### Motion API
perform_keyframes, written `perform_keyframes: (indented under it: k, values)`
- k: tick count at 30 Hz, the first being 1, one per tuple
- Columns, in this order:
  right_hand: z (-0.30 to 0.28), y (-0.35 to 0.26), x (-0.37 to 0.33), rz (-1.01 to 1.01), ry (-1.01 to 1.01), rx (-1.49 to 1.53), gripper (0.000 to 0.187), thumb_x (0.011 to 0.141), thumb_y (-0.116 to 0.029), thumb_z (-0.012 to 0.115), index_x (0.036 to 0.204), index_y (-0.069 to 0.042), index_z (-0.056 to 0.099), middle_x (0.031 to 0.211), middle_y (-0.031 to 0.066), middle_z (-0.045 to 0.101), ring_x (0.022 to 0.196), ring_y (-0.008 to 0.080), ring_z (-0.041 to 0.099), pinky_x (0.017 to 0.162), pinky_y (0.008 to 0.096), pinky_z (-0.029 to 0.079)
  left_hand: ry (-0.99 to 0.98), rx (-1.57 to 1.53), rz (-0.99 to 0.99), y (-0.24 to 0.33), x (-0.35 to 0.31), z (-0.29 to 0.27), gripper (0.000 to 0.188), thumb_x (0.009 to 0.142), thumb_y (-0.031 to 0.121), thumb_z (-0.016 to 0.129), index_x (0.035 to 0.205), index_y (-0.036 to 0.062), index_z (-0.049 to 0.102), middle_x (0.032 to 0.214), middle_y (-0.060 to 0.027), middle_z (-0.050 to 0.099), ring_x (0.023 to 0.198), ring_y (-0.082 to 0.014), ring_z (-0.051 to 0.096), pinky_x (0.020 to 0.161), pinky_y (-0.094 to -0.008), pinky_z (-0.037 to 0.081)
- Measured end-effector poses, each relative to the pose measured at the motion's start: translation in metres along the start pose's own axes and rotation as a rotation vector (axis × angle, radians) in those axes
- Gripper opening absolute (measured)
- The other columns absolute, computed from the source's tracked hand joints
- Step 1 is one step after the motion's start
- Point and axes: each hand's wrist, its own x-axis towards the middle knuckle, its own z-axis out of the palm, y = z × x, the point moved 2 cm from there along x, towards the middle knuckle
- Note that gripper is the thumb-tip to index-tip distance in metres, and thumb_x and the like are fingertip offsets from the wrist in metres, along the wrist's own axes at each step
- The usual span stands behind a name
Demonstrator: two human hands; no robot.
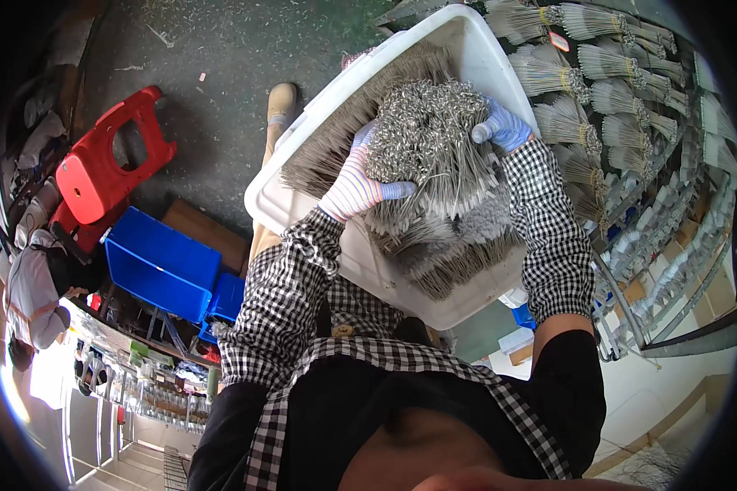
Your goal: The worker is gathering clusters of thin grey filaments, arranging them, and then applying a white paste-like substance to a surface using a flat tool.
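Note:
A white plastic tub [467, 49] rests tilted in front of me, full of bundled grey wire pieces with metal ends. Both my hands wear striped blue-tipped gloves. My left hand [359, 182] grips the left side of a thick bundle of wires [430, 135]. On the right side of the same bundle my right hand [504, 128] is closed over its upper edge. More wire bundles [458, 237] lie lower in the tub. Checked sleeves cover both forearms.
A table at the right holds rows of tied wire bundles [598, 98] and a metal rack [671, 270]. On the dark floor stand a red step stool [110, 155] and blue bins [168, 270]. Another person [37, 286] sits at the far left.

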Motion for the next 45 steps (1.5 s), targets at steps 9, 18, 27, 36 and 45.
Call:
perform_keyframes:
  k: [9,18,27,36,45]
  values:
    - [-0.004,0.003,-0.014,-0.034,-0.033,0.103,0.094,0.058,-0.031,0.095,0.135,0.001,0.051,0.129,0.0098,0.06,0.121,0.0209,0.055,0.106,0.0386,0.043,-0.069,-0.284,-0.033,0.027,-0.001,0.025,0.115,0.059,0.01,0.094,0.148,0.0065,0.021,0.146,-0.0067,0.04,0.135,-0.018,0.038,0.114,-0.0369,0.033]
    - [0.048,-0.057,-0.036,-0.13,-0.083,0.192,0.1,0.06,-0.026,0.094,0.141,0.004,0.044,0.137,0.0122,0.055,0.127,0.0225,0.052,0.109,0.0397,0.04,-0.215,-0.115,0.135,0.043,-0.012,0.024,0.13,0.06,0.014,0.093,0.155,0.0105,0.004,0.155,-0.0091,0.026,0.14,-0.0214,0.032,0.117,-0.0385,0.028]
    - [0.057,-0.057,-0.054,-0.239,-0.159,0.331,0.116,0.052,-0.011,0.096,0.147,0.006,0.032,0.14,0.0146,0.052,0.128,0.0242,0.051,0.111,0.0411,0.04,-0.262,-0.089,0.258,0.053,-0.02,0.028,0.111,0.075,0.028,0.08,0.156,0.0167,0.006,0.156,-0.0052,0.026,0.141,-0.0203,0.031,0.116,-0.0388,0.031]
    - [0.07,-0.085,-0.082,0.018,0.065,0.165,0.127,0.048,-0.016,0.098,0.15,0.003,0.026,0.149,0.0144,0.041,0.136,0.0257,0.042,0.115,0.043,0.034,-0.26,-0.169,0.235,0.054,-0.022,0.034,0.12,0.06,0.015,0.092,0.153,0.0071,0.016,0.154,-0.0094,0.029,0.142,-0.0235,0.03,0.116,-0.0387,0.028]
    - [0.09,-0.099,-0.114,-0.315,0.108,-0.674,0.059,0.098,-0.005,0.051,0.151,0.001,0.026,0.148,0.02,0.041,0.131,0.0278,0.048,0.114,0.0386,0.038,-0.221,-0.638,-0.01,0.048,-0.034,0.057,0.096,0.066,0.013,0.083,0.147,0.017,0.03,0.146,-0.0053,0.04,0.133,-0.0192,0.042,0.108,-0.0372,0.04]
